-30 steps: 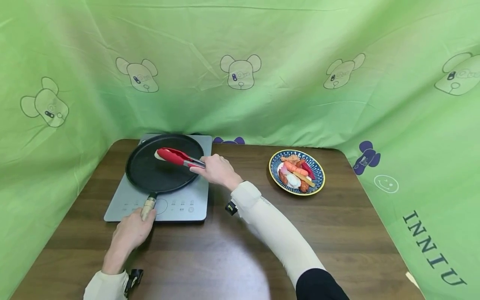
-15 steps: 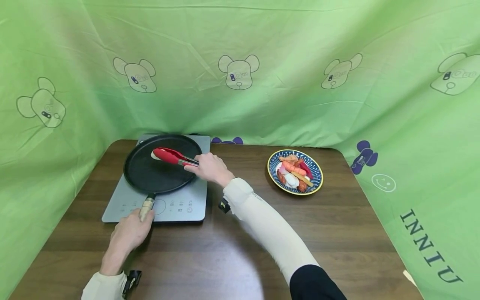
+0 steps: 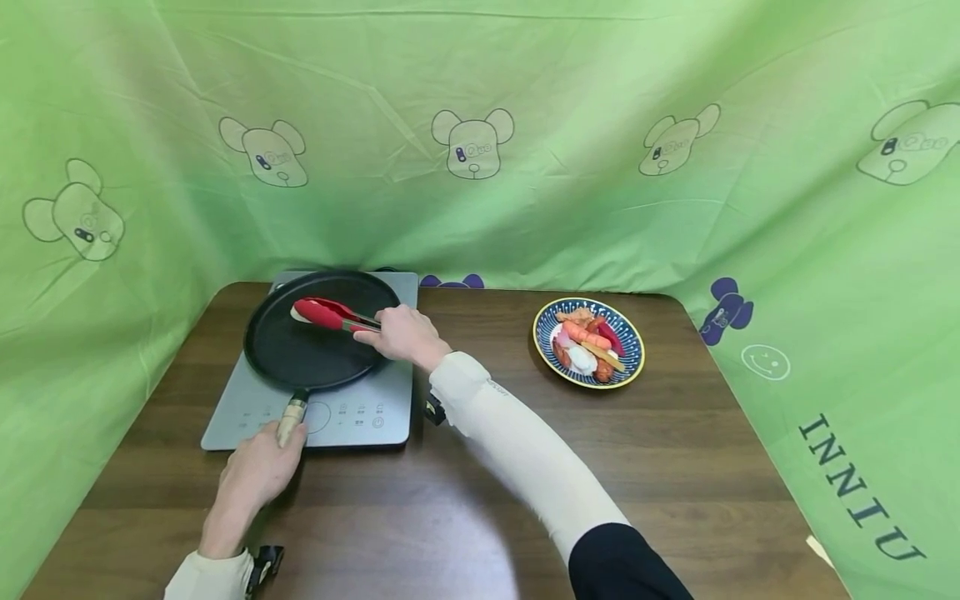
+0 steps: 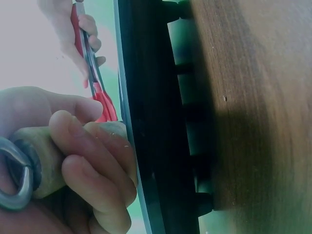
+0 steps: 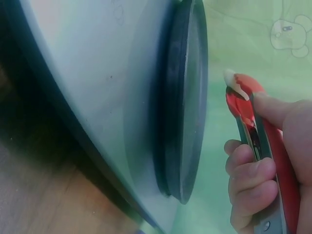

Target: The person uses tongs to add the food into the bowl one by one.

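Note:
In the head view my left hand [image 3: 258,471] grips the pale handle [image 3: 291,418] of a flat black round pan [image 3: 315,358] on a grey induction cooktop [image 3: 356,427]. The left wrist view shows its fingers curled round that handle, which ends in a metal ring [image 4: 19,178]. My right hand [image 3: 407,335] holds red-and-metal tongs [image 3: 324,313] over the pan. Between the tong tips is a small whitish piece [image 5: 230,79]; its kind cannot be told. In the right wrist view the tips are raised clear of the pan surface.
To the right, a blue patterned plate [image 3: 543,352] with a yellow rim bears several food pieces, among them an orange sausage-like one [image 3: 585,335]. The brown wooden table [image 3: 480,500] is bounded by a green printed curtain [image 3: 480,225] behind and at the sides.
My right hand and the tongs with the whitish piece have shifted slightly left over the pan. The left hand stays on the handle. The head view has shifted a little.

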The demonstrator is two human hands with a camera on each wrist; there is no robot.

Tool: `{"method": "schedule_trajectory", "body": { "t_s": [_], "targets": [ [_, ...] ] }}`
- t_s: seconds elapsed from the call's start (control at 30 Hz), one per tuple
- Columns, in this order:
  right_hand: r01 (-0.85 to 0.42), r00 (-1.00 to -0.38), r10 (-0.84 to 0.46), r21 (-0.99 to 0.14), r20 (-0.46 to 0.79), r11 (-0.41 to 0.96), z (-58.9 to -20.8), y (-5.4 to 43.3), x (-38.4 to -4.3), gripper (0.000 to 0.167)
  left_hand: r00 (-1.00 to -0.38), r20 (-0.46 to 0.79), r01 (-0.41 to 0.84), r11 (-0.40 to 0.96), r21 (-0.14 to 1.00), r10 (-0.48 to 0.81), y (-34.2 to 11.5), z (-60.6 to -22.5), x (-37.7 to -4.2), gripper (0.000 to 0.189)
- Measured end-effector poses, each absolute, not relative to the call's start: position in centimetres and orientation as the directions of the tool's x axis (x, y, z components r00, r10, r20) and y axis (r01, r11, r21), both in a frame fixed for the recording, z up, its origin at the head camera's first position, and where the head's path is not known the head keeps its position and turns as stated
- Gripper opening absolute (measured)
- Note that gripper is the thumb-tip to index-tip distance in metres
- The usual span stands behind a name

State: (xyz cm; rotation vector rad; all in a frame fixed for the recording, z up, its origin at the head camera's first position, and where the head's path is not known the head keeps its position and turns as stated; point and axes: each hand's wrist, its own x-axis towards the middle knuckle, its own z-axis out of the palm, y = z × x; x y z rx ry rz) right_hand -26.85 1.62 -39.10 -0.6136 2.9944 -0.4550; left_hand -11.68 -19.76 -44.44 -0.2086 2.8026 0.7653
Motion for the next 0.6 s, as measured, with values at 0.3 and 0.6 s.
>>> {"method": "schedule_trajectory", "body": {
  "t_s": [0.3, 0.6],
  "targets": [
    [-0.353, -0.926, -0.378, -0.313, -0.022, 0.882, -39.7, 0.5, -27.1, 0.044, -0.963, -0.257, -0.204, 0.85, 0.486, -0.084, -19.8, -44.6, -11.6, 0.072],
    [-0.327, -0.936, -0.351, -0.32, -0.017, 0.889, -40.0, 0.1, -27.6, 0.043, -0.961, -0.259, -0.214, 0.849, 0.482, -0.095, -19.8, -44.6, -11.7, 0.073]
  ]
}}
